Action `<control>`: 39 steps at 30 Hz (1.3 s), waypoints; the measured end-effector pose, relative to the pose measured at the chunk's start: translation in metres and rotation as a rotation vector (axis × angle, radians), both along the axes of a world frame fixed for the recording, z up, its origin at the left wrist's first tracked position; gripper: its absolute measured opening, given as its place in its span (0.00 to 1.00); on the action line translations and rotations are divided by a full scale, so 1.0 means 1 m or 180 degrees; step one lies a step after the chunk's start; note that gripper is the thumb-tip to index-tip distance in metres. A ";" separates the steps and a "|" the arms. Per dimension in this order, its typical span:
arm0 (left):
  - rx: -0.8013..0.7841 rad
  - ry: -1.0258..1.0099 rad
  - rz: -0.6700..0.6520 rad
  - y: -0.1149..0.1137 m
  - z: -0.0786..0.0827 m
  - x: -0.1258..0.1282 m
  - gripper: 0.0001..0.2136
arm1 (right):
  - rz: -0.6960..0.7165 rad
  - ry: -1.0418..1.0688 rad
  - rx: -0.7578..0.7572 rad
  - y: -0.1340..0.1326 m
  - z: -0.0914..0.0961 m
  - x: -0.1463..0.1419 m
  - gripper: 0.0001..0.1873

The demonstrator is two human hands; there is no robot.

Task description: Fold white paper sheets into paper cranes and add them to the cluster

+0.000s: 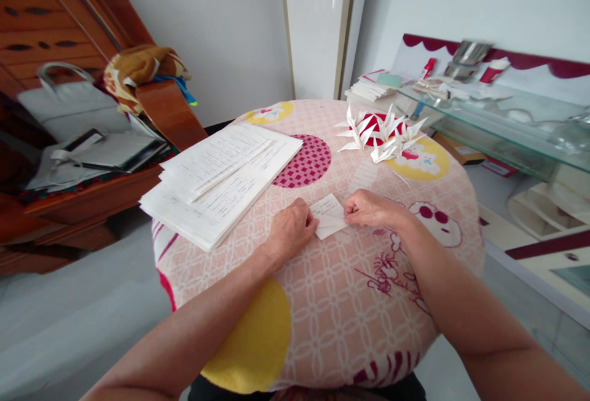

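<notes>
Between my two hands is a small square of printed white paper [328, 215], lying low over the patterned tablecloth. Its left corner is pinched in the curled fingers of my left hand [295, 226]. At the opposite side, my right hand [369, 208] grips the paper's right corner with thumb and bent fingers. A crease seems to run across the lower part of the sheet. Beyond my right hand stands a cluster of folded white paper cranes [385, 133], close together. To the left lies a stack of printed paper sheets [221, 186], with narrower pieces on top.
The round table [322, 302] has a pink cloth over it. On the right is a glass shelf [507, 124] bearing cups, a red bottle and papers. A wooden chair [170, 118] at the left holds a cloth, a grey bag [76, 109] and a tablet-like item.
</notes>
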State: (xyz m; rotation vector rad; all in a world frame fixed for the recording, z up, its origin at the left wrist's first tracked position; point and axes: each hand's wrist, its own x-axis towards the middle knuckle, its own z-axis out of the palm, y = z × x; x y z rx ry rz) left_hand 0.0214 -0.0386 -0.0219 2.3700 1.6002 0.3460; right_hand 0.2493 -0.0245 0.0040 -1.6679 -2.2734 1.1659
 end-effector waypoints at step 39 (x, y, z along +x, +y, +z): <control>0.0959 -0.0400 -0.1949 0.002 -0.020 -0.006 0.21 | -0.0241 0.0484 -0.0442 0.000 0.006 0.011 0.04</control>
